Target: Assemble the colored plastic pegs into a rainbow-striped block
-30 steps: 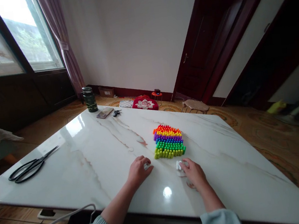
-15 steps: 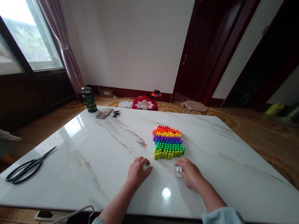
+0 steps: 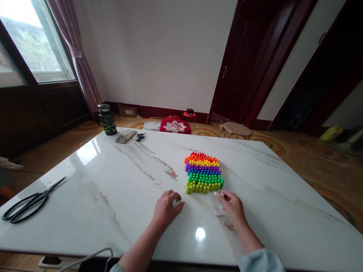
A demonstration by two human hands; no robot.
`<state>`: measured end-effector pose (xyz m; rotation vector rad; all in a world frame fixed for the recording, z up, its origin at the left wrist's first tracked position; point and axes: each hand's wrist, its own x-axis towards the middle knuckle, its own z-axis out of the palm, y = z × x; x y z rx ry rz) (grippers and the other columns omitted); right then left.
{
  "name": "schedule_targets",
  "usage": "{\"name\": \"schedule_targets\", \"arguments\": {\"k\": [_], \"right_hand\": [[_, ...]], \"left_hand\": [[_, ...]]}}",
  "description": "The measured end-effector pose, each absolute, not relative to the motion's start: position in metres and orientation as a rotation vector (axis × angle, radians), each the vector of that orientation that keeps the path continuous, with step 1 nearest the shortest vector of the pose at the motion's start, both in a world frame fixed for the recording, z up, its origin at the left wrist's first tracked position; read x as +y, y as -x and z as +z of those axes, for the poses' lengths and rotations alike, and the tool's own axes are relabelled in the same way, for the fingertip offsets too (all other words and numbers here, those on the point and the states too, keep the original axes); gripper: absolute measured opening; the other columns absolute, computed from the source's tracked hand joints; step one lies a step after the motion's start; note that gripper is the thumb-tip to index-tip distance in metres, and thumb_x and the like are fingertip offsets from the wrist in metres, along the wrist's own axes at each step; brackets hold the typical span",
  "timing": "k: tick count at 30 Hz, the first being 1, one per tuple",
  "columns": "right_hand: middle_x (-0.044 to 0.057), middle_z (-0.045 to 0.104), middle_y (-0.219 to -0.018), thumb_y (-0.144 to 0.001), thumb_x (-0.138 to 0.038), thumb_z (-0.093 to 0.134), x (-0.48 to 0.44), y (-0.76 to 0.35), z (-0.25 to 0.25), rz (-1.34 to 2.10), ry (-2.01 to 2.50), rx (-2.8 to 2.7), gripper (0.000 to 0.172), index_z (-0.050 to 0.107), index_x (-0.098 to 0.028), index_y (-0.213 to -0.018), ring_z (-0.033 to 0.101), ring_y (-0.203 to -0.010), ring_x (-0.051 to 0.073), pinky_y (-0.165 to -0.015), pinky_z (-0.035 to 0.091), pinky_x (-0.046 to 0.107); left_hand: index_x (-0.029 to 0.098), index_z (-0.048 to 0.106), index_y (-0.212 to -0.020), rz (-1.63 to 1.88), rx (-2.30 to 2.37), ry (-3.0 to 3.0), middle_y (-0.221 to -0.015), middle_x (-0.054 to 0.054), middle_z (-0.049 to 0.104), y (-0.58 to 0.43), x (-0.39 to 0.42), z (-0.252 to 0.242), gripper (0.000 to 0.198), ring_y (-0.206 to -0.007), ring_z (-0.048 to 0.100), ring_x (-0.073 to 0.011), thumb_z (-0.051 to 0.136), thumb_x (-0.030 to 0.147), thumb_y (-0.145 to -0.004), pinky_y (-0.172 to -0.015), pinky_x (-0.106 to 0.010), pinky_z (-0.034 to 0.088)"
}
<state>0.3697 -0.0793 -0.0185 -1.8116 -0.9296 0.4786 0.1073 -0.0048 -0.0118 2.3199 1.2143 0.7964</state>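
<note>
A tight block of small round-topped coloured pegs (image 3: 203,172) stands on the white marble-patterned table (image 3: 134,182), in bands from red at the far side through orange, yellow, purple, blue and green to lime at the near side. My right hand (image 3: 233,205) is just in front of the block's near right corner, with thumb and fingers pinching a small white peg (image 3: 218,194). To the near left of the block rests my left hand (image 3: 167,207), its fingers curled around something small and whitish that they mostly cover.
Black-handled scissors (image 3: 34,202) lie at the table's left. A camouflage flask (image 3: 107,120), a phone (image 3: 125,137) and keys (image 3: 140,137) are at the far left corner. A pale cable (image 3: 68,267) runs past the near left edge.
My right hand has turned and shifted slightly up; the white pegs seen under its fingers before are now one white peg at the fingertips. My left hand stays put.
</note>
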Motion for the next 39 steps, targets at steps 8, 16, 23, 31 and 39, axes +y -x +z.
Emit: {"name": "schedule_targets", "arguments": {"k": [8,16,23,31,39], "right_hand": [[0.007,0.066,-0.063,-0.067,-0.058,0.059,-0.069,-0.376,-0.003,0.577,1.796,-0.888,0.051,0.069,-0.011,-0.082,0.059,-0.058,0.018,-0.048,0.044,0.026],[0.006,0.068,-0.069,-0.061,-0.053,0.067,-0.077,-0.362,-0.015,0.361,1.795,-0.852,0.04,0.06,-0.017,-0.077,0.063,-0.063,0.02,-0.061,0.048,0.03],[0.004,0.064,-0.069,-0.074,-0.049,0.059,-0.092,-0.317,-0.016,0.209,1.706,-0.798,0.036,0.056,-0.017,-0.091,0.061,-0.064,0.019,-0.06,0.048,0.03],[0.009,0.062,-0.114,-0.08,-0.023,0.058,-0.081,-0.221,-0.011,0.552,1.297,-1.377,0.041,0.055,-0.022,-0.121,0.062,-0.092,0.018,-0.081,0.052,0.03],[0.009,0.062,-0.119,-0.079,-0.015,0.054,-0.072,-0.216,-0.023,0.642,1.302,-1.231,0.051,0.051,-0.022,-0.129,0.064,-0.09,0.018,-0.081,0.054,0.032]], "left_hand": [[0.023,0.064,-0.081,0.78,1.227,-2.319,-0.084,-0.001,0.061,-0.107,-0.005,-0.01,0.006,-0.081,0.057,-0.0162,0.062,0.026,-0.077,-0.072,-0.025,0.041],[0.023,0.065,-0.079,0.805,1.22,-2.311,-0.081,-0.001,0.062,-0.109,-0.003,-0.016,0.006,-0.079,0.057,-0.0166,0.063,0.028,-0.076,-0.072,-0.025,0.04],[0.02,0.057,-0.062,1.089,1.227,-1.966,-0.061,0.002,0.058,-0.108,-0.003,-0.009,0.027,-0.058,0.052,-0.0128,0.058,0.041,-0.079,-0.063,-0.025,0.038],[0.02,0.045,-0.066,1.38,0.962,-0.977,-0.054,0.004,0.05,-0.134,-0.011,-0.006,0.043,-0.048,0.046,-0.0106,0.038,0.057,-0.087,-0.051,-0.023,0.04],[0.02,0.05,-0.075,1.363,0.952,-1.198,-0.072,0.001,0.055,-0.133,-0.015,-0.006,0.035,-0.066,0.053,-0.0133,0.035,0.047,-0.092,-0.065,-0.025,0.047]]}}
